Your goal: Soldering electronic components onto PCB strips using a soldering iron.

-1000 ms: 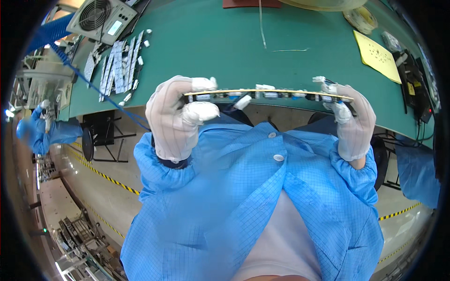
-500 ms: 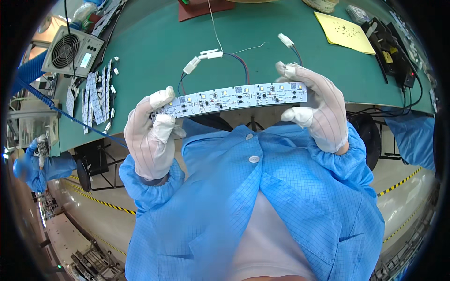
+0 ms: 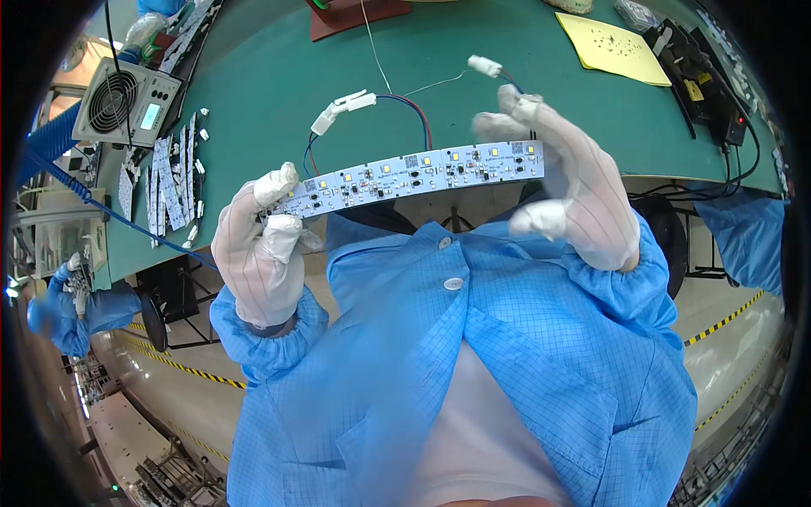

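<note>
Fingers point(image 3: 279, 182) of the white-gloved left hand point(image 3: 258, 253) pinch the left end of a long, narrow white LED circuit strip point(image 3: 422, 173), thumb and forefinger closed narrowly on its edges. At the other end the white-gloved right hand point(image 3: 574, 198) takes the strip between thumb and forefinger, while its other fingers stand loosely spread above the board. Gripping only the two ends keeps the gloves off the small yellow LED chips and dark components along the face, and the strip is tilted face-up toward the person, likely so the whole row can be looked over. It hangs in the air above the near edge of the green table point(image 3: 279, 76), in front of the blue smock. Red and blue wires with white plug connectors point(image 3: 342, 108) trail from the strip's back edge toward the table.
</note>
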`<action>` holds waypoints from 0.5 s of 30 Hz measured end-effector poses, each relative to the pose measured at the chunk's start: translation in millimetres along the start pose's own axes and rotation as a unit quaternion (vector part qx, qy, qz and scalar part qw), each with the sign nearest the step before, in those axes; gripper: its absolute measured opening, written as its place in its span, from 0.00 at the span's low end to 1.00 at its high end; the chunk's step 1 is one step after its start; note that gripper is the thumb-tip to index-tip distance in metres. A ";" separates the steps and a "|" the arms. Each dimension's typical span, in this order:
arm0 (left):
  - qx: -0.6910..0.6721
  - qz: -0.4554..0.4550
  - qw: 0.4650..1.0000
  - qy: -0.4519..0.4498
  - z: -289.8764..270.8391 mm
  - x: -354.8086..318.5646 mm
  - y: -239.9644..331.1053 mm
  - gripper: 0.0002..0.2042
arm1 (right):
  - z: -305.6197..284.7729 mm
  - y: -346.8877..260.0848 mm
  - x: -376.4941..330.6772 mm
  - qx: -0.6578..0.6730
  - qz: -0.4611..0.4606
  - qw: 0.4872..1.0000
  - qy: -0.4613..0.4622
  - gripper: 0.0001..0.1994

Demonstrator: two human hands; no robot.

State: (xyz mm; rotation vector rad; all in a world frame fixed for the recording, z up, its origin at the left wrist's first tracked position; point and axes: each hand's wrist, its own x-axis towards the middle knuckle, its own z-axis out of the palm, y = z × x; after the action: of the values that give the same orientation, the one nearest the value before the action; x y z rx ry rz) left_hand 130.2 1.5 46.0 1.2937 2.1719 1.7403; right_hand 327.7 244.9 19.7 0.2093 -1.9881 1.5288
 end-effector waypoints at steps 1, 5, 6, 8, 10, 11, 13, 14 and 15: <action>-0.016 0.010 1.000 -0.012 -1.6 0.4 -0.5 0.24 | -1.7 -5.6 -1.5 -0.078 0.040 0.996 0.018 0.46; -0.034 0.011 0.999 -0.035 -5.7 1.8 -1.2 0.17 | 0.8 -15.0 -5.0 -0.174 0.080 0.978 0.077 0.44; -0.031 0.005 0.999 -0.038 -5.4 1.9 -1.2 0.17 | 1.4 -15.0 -5.0 -0.197 0.067 0.974 0.089 0.41; -0.025 0.013 0.999 -0.035 -3.7 2.1 -0.6 0.16 | 4.1 -12.6 -3.9 -0.242 0.047 0.963 0.109 0.35; -0.014 0.015 1.000 -0.024 -1.0 1.6 0.3 0.19 | 5.5 -12.0 -3.8 -0.270 0.039 0.955 0.116 0.32; -0.006 0.013 1.000 -0.013 0.5 0.8 0.8 0.23 | 6.3 -11.5 -3.4 -0.284 0.034 0.951 0.118 0.30; 0.010 0.012 1.000 -0.005 2.1 0.2 1.9 0.26 | 8.0 -11.0 -3.0 -0.269 0.042 0.954 0.124 0.27; 0.015 0.013 1.000 -0.007 2.3 0.2 2.4 0.26 | 8.7 -11.0 -3.1 -0.264 0.043 0.955 0.128 0.26; 0.020 0.014 1.000 -0.005 2.5 0.3 2.8 0.27 | 9.4 -10.5 -3.1 -0.260 0.044 0.956 0.128 0.26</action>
State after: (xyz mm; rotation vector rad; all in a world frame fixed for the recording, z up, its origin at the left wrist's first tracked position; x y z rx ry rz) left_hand 132.8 3.7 47.6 1.3463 2.2051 1.7050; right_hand 331.6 232.2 25.2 -0.2848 -2.1229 0.9698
